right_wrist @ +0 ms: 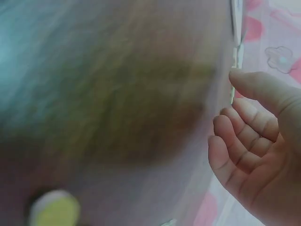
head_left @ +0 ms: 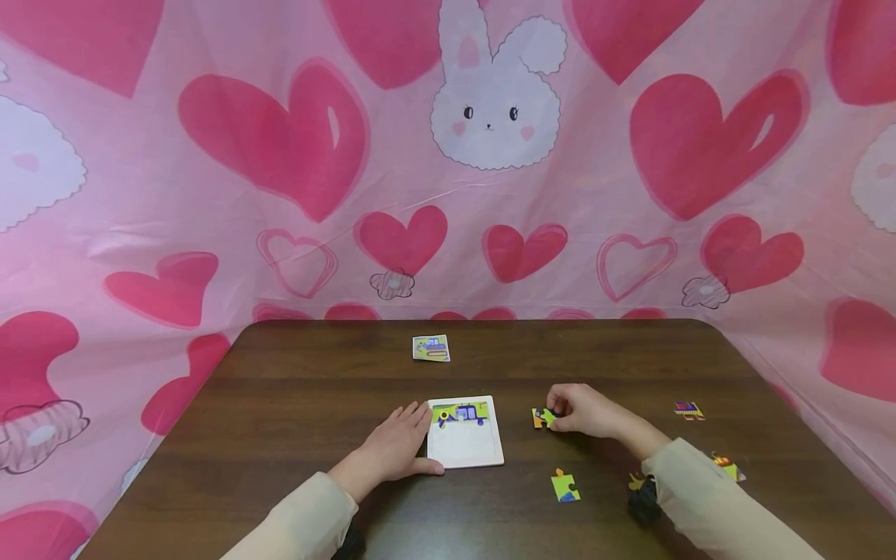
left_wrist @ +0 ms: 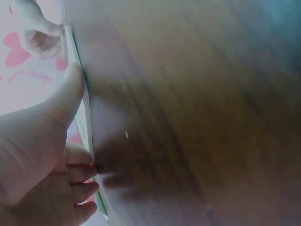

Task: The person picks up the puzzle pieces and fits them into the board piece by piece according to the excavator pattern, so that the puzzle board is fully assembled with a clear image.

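Note:
A white puzzle tray [head_left: 465, 455] lies on the table, with a picture of a blue vehicle on green [head_left: 462, 414] along its upper part. My left hand [head_left: 396, 443] rests at the tray's left side, fingers extended and thumb along its lower edge. In the left wrist view, the left thumb [left_wrist: 70, 92] touches the tray's thin rim. To the right of the tray, my right hand [head_left: 584, 410] pinches a green and orange puzzle piece [head_left: 544, 418] between thumb and fingers, low over the table. From the right wrist, only a thin edge of that piece shows.
A green puzzle piece [head_left: 565, 487] with a blue corner lies below the right hand. More loose pieces lie at the right: a purple and red one [head_left: 689, 410], a green and orange one [head_left: 730, 468], and one partly hidden by the right sleeve [head_left: 636, 481]. A picture card [head_left: 431, 348] lies at the back.

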Tool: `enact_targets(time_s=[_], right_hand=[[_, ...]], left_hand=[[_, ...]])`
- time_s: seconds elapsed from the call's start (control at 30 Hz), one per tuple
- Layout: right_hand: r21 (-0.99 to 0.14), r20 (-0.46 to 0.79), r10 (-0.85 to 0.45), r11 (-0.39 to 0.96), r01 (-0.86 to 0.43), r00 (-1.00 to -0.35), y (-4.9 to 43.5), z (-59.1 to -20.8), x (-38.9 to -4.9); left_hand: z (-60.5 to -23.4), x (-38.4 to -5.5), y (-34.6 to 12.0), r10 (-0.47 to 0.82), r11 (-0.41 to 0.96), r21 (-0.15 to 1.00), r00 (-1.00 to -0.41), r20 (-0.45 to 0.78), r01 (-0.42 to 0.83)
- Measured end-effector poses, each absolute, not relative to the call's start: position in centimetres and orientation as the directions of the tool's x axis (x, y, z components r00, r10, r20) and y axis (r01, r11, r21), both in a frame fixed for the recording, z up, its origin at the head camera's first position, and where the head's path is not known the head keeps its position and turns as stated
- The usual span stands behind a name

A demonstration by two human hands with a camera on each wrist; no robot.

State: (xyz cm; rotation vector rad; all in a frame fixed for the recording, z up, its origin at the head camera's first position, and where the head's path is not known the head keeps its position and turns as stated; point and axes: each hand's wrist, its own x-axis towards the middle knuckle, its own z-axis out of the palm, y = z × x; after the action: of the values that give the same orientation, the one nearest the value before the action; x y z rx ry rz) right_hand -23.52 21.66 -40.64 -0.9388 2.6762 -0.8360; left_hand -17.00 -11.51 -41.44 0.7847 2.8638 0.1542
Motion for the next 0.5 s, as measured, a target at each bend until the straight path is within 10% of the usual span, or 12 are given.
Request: enact_targets(time_s=[0.5], right_hand=[[-0.606, 0.125, -0.615, 0.575, -0.550, -0.779, 15.8, -37.9, -22.7]], left_hand=[[-41.5, -17.1, -11.4, 0.513, 0.857, 0.140, -0.847, -0.141, 0.496]])
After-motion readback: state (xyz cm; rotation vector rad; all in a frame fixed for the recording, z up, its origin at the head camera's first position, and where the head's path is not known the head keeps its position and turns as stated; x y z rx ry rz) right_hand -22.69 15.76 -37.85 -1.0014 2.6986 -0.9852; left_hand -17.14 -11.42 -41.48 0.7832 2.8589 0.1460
